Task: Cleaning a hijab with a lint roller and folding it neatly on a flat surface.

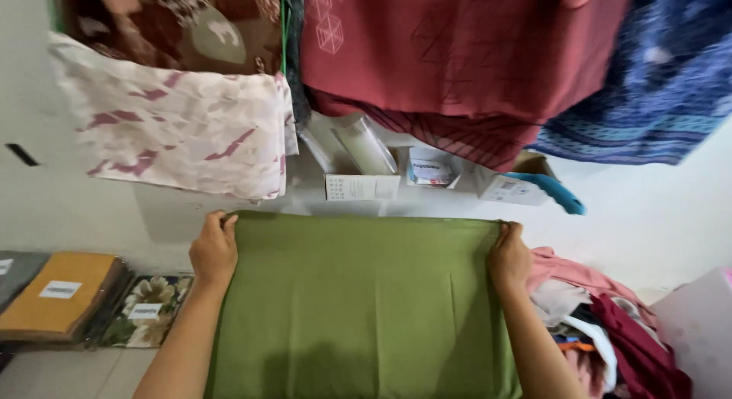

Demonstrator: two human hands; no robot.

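A plain olive-green cloth (pixel 362 307) is stretched flat in front of me, filling the lower middle of the head view. My left hand (pixel 214 249) grips its upper left corner. My right hand (pixel 509 256) grips its upper right corner. Both forearms run down to the bottom edge of the frame on either side of the cloth.
Hanging above are a cream-and-maroon cloth (pixel 175 124), a brown floral cloth (pixel 175 25), a dark red cloth (pixel 457 56) and a blue patterned one (pixel 656 86). Small white boxes (pixel 362 187) sit by the wall. Packaged fabrics (pixel 65 296) lie left; a clothes pile (pixel 602 323) lies right.
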